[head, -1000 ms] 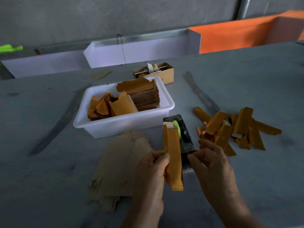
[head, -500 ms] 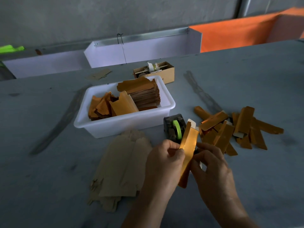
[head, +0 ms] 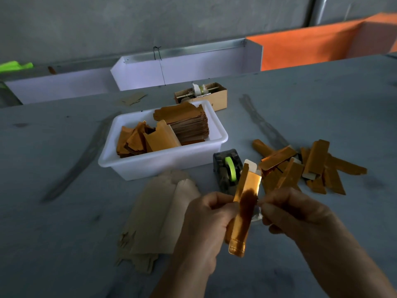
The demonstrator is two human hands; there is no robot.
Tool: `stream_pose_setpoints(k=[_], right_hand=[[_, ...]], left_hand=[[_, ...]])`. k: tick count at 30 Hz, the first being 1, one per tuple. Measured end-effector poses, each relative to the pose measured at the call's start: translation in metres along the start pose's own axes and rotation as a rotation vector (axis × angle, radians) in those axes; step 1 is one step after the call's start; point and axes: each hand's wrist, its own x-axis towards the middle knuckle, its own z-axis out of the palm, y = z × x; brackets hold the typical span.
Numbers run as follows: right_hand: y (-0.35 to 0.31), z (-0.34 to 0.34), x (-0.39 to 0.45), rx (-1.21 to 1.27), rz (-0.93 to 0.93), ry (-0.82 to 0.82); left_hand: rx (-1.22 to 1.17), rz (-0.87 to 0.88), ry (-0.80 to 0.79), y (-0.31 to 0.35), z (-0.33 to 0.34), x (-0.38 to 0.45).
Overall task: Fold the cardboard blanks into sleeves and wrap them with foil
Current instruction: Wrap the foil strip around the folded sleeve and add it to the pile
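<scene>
Sleeve (head: 243, 214), foil-wrapped, stands nearly upright between both hands above the desk (head: 64, 211). Left hand (head: 206, 229) curls round its lower left edge; right hand (head: 294, 211) pinches its right edge. Just beyond the fingers sits a tape dispenser (head: 227, 171); left of the left hand lie cardboard blanks (head: 159, 214).

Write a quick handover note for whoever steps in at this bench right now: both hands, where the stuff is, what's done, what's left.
Left hand grips the foil-wrapped sleeve low on its side, holding it upright over the table.
Right hand pinches at the sleeve's right edge; what it pinches is blurred.
Tape dispenser stands just behind the sleeve.
Done: a pile of wrapped sleeves lies to the right.
Left: flat brown blanks lie on the left, and the white tub holds more stacked gold pieces.
</scene>
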Motion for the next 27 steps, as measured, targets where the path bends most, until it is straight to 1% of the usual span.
stream_pose_setpoints(k=[2,6,12,16,23,25,27], right_hand=[[-0.003,0.002,0.001,-0.039,-0.021,-0.059],[-0.006,0.007,0.004,-0.161,-0.055,-0.088],[-0.006,0.009,0.007,-0.370,-0.122,-0.005],[-0.007,0.010,0.009,-0.412,-0.111,0.038],[-0.007,0.011,0.010,-0.449,-0.098,0.051],[-0.007,0.012,0.010,-0.494,-0.104,0.062],[-0.008,0.015,0.010,-0.547,-0.105,0.080]], left_hand=[[-0.020,-0.016,-0.013,0.000,-0.001,-0.004],[-0.032,-0.025,-0.022,0.003,-0.004,-0.007],[-0.093,-0.042,-0.058,0.005,-0.006,-0.012],[-0.142,-0.034,-0.108,0.010,-0.007,-0.014],[-0.123,-0.032,-0.192,0.012,-0.011,-0.015],[-0.110,-0.022,-0.160,0.010,-0.009,-0.016],[-0.059,0.016,-0.094,0.006,-0.006,-0.017]])
